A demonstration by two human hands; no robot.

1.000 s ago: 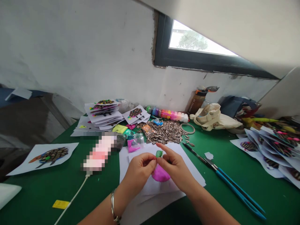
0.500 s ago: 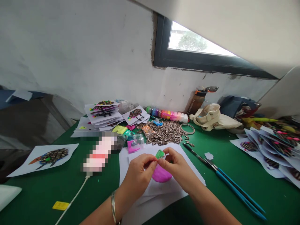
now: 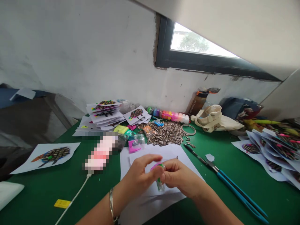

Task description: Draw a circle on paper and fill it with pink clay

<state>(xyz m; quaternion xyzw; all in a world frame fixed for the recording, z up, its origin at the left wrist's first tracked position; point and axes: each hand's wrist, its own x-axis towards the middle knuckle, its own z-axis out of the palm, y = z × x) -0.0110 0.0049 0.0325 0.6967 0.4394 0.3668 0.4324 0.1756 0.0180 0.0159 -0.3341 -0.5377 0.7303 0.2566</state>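
On our left wrist (image 3: pixel 117 197) we wear a silver-coloured bangle (image 3: pixel 111 201), a narrow, rounded band with a smooth metallic shine and pale highlights along its outer curve. Near its lower end sits a small dark detail, too small for us to make out. Our left hand (image 3: pixel 137 172) and right hand (image 3: pixel 185 177) are both ungloved. Our left forearm (image 3: pixel 99 209) is bare on the elbow side of the bangle, and our right forearm (image 3: pixel 214 201) is bare up to the bottom edge of view. Both forearms are smooth in outline and broaden away from the wrists.
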